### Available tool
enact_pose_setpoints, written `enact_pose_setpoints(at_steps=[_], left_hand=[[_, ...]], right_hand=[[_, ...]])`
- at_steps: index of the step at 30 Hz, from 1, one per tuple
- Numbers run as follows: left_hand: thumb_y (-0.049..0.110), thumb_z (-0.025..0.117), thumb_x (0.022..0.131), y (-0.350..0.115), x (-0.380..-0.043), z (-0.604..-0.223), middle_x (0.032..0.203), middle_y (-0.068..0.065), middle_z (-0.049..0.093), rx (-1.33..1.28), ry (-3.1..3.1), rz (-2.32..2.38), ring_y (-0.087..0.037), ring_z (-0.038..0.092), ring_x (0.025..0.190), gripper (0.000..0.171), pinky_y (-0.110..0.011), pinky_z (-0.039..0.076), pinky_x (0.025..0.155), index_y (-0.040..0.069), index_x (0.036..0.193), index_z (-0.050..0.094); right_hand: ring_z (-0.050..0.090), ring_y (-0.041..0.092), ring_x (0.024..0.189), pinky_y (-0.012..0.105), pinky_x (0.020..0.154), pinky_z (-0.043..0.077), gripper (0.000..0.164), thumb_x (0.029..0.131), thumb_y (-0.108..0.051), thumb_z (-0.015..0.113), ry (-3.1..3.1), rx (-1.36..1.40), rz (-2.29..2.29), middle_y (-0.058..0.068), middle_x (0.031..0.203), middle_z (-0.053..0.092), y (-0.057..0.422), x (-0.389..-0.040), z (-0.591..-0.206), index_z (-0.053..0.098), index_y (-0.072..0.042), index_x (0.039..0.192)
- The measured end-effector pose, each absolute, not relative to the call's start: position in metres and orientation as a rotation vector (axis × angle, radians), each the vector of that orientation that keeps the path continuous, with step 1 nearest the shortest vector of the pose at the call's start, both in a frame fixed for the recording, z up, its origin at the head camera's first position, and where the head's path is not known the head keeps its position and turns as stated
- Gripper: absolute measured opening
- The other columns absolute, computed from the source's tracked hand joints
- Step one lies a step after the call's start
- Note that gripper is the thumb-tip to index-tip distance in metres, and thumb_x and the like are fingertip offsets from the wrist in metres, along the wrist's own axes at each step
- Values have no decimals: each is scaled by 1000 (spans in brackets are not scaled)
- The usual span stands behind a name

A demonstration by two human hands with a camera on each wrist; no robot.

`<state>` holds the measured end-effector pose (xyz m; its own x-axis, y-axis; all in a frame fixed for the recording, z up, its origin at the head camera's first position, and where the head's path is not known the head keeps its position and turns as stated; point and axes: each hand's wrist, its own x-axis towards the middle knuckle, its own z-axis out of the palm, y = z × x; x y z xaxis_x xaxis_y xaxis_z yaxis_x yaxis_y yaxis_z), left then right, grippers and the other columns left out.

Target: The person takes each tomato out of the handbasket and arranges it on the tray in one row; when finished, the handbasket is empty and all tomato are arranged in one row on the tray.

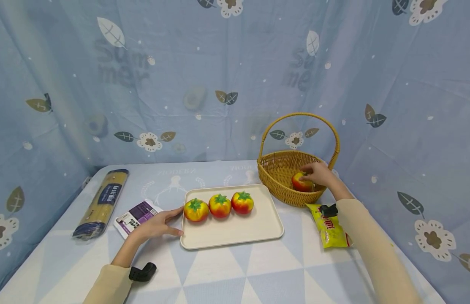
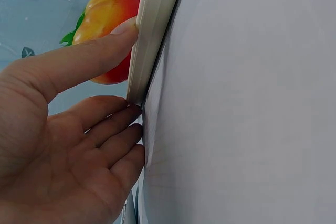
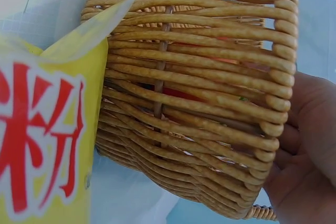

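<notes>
A toy tomato [image 1: 301,182] is gripped by the right hand [image 1: 317,174] inside the wicker basket [image 1: 280,169]. The cream tray [image 1: 235,230] is steadied by the left hand [image 1: 158,225], fingers straight. The lift should be kept clear of the rim.

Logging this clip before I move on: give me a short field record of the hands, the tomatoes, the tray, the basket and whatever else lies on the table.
left hand: open, fingers straight against the near-left corner of the tray
right hand: inside the basket, curled over a tomato
tomatoes on tray: three in a row along the far side
yellow packet: flat, right of the tray, below the basket
pasta pack: far left
purple packet: beside the left hand
</notes>
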<state>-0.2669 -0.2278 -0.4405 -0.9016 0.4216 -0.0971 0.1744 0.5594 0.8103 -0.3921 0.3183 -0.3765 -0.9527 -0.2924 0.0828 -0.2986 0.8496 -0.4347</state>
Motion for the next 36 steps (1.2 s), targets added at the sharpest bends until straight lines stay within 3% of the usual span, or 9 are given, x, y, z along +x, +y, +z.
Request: enact_pose_setpoints(at_steps=[9, 14, 36], left_hand=[[21, 81, 78, -228, -267, -440, 152, -26, 25, 514, 2522, 1261, -45, 20, 140, 91, -57, 19, 112, -7, 147, 29], [21, 80, 78, -228, -266, -439, 152, -26, 26, 504, 2529, 1254, -45, 21, 140, 91, -57, 19, 112, -7, 147, 29], [21, 81, 78, -227, -266, -439, 152, -26, 26, 511, 2526, 1254, -45, 20, 140, 90, -57, 19, 112, -7, 147, 29]], right_hand=[[54, 44, 114, 55, 94, 47, 61, 87, -31, 72, -3108, 418, 627, 29, 126, 57, 315, -391, -375, 55, 9, 129], [60, 40, 106, 52, 90, 50, 61, 86, -34, 73, -3137, 464, 594, 27, 119, 62, 313, -393, -374, 57, 10, 126], [62, 36, 101, 46, 86, 54, 58, 83, -27, 77, -3135, 509, 600, 26, 116, 63, 310, -393, -374, 59, 10, 125]])
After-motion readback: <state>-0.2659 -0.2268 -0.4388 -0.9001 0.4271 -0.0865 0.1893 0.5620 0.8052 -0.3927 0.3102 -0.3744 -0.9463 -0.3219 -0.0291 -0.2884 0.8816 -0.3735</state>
